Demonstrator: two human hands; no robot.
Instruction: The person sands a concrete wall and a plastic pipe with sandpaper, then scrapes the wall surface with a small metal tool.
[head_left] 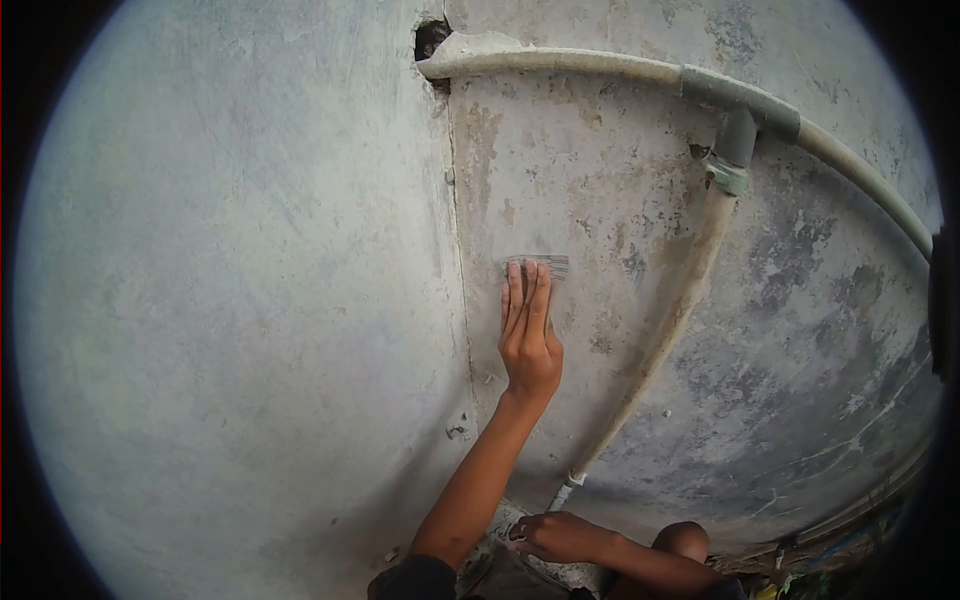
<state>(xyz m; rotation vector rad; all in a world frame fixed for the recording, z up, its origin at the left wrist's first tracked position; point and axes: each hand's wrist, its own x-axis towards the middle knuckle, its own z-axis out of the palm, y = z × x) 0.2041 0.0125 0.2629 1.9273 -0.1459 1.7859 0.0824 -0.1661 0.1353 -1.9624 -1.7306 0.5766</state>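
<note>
A thin lined sheet (559, 264) is held against the wall (250, 260) under the flattened left grip (530, 345) — a pipe (689, 300) is seen to its right. Below, the right grip (560, 537) is curled; whether anything is held cannot be told.

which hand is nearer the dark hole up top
Left. The left hand is below the dark hole, partway up the wall, over a thin grey piece; the right hand is much lower, near the picture's bottom edge.
</note>
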